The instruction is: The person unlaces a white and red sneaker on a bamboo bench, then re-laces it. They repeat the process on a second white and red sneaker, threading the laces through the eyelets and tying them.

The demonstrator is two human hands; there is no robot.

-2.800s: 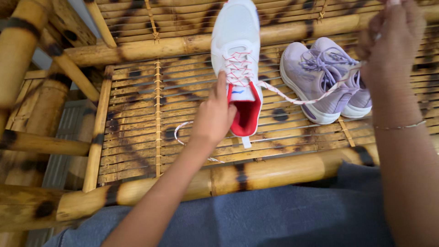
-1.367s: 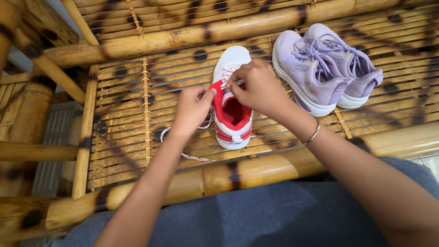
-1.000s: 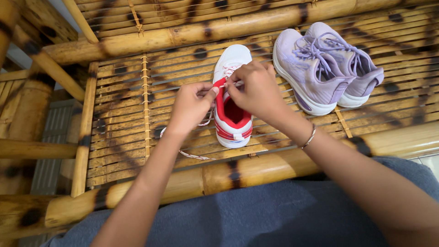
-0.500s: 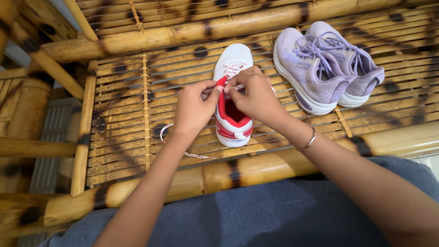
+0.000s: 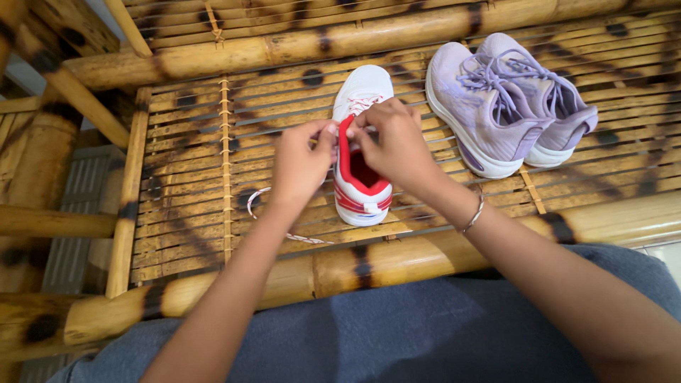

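Counter (image 5: 213, 191): bamboo slats, glossy, dark-mottled. White shoe (image 5: 363, 89): matt mesh cloth, red cloth lining. Lace (image 5: 262, 202): woven cord, speckled. Purple shoes (image 5: 496, 106): matt knit, smooth rubbery soles. Bracelet (image 5: 474, 215): shiny metal.

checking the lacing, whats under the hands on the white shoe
Both the left hand and right hand cover the top eyelets of the white shoe; only its red lining, toe-end lacing and a loose lace on the bamboo slats show.

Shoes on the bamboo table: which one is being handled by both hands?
The white shoe with the red lining, between the left hand and right hand. The two lilac shoes sit untouched farther right.
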